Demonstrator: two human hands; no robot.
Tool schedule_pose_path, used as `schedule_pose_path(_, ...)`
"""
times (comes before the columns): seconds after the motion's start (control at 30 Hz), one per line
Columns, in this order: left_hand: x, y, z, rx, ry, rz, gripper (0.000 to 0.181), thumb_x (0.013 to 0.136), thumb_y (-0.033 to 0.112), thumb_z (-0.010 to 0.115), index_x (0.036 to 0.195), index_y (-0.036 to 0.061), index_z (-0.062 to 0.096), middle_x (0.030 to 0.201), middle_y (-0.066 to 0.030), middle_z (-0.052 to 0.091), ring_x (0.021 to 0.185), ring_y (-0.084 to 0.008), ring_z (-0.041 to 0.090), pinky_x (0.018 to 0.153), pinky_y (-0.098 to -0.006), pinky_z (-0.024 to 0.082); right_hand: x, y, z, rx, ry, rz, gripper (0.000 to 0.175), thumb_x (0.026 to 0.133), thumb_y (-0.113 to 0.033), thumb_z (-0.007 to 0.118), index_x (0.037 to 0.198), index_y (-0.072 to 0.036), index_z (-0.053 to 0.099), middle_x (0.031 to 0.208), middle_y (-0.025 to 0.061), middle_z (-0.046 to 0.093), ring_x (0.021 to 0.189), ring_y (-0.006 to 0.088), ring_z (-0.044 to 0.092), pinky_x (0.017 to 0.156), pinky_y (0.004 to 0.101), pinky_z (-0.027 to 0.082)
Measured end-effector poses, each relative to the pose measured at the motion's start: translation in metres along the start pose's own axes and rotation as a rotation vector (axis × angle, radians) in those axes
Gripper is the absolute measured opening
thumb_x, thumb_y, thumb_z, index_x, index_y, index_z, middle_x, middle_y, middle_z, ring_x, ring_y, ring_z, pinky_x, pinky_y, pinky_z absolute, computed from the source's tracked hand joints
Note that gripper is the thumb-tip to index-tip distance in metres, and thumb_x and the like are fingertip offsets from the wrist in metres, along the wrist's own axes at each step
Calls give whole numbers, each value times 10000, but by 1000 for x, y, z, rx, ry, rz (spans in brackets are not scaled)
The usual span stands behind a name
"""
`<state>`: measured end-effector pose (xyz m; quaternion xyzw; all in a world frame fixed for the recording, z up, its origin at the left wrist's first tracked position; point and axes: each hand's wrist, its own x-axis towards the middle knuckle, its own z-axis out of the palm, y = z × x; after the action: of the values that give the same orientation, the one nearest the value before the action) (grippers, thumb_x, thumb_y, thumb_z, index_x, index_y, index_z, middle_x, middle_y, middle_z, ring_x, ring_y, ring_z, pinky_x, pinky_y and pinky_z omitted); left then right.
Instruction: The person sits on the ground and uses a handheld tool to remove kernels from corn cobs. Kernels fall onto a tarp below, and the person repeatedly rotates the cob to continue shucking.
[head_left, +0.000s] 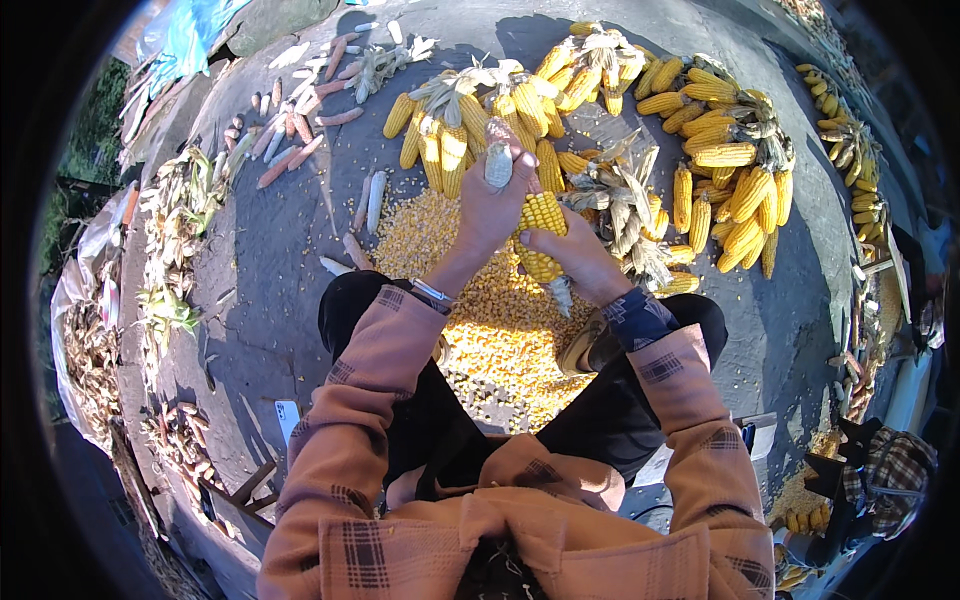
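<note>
My left hand is closed around a bare corn cob, whose pale end sticks up past my thumb; a reddish cob part shows just behind it. In my right hand is a yellow ear of corn, tilted, its thumb pressing on the kernels. The ear's upper end meets the cob at my left hand, and its pale lower tip points towards my lap. Beneath both hands a heap of loose kernels spreads between my legs.
Bundled ears with tied husks lie ahead, and more ears at the right. Stripped cobs and dry husks are scattered left. A phone lies beside my left sleeve. Another person in a checked garment is at the lower right.
</note>
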<state>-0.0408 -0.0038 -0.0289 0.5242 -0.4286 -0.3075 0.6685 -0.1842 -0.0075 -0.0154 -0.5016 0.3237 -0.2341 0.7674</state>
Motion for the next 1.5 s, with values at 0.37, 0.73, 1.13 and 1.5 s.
schedule_pose_path(0.37,-6,17,-3,124,-334,-154,289,918,211,645,1148,39,614,932,-29,634,879,-114,597,801,-285,475,4,18,-16,-886,378,-226,650,722,-275,766,1187,76,477,980,156,651,893,214,636,813,327,504)
schedule_pose_path(0.73,8,2,1,-174,-53,-149,180,923,158,645,1017,17,583,860,-27,639,769,-88,594,705,-259,492,-4,-1,1,-39,54,-38,479,808,-244,730,1150,7,509,948,56,622,807,138,633,630,277,528)
schedule_pose_path(1.13,-6,32,-1,121,-390,-233,365,923,214,651,1224,25,566,994,-11,579,935,-94,556,858,-275,462,4,14,-12,-372,188,-152,548,744,-224,767,1161,14,503,998,87,638,859,157,621,782,306,506)
schedule_pose_path(1.5,8,17,-8,-65,-243,-239,157,924,172,648,972,33,593,936,-10,622,850,-81,591,754,-254,478,-5,-3,-10,147,-58,148,392,825,-180,687,1144,-24,521,929,39,603,756,123,619,604,266,515)
